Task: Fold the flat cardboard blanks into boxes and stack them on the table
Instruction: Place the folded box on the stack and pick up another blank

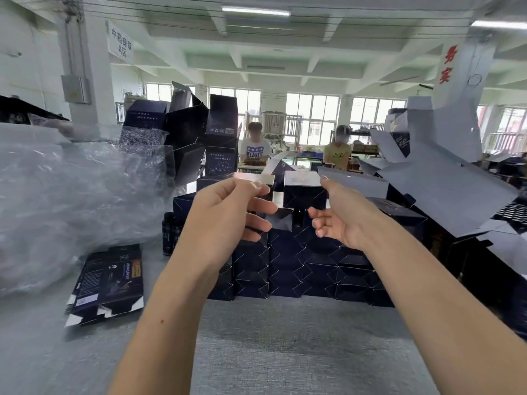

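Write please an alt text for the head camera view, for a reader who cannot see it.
Two bare hands, the left hand and the right hand, reach with open fingers toward a stack of folded dark blue boxes on a grey table. Flat cardboard blanks lie at the left beside crumpled clear plastic wrap.

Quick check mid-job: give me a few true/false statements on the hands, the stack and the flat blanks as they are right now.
1. Both hands are raised in front of the stacked boxes. True.
2. The right hand grips a folded box. False: its fingers are open around nothing.
3. Flat blanks lie on the table to the left of the stack. True.
4. The left hand rests flat on the table. False: it is held up in the air.
5. Crumpled clear plastic wrap sits at the far left. True.
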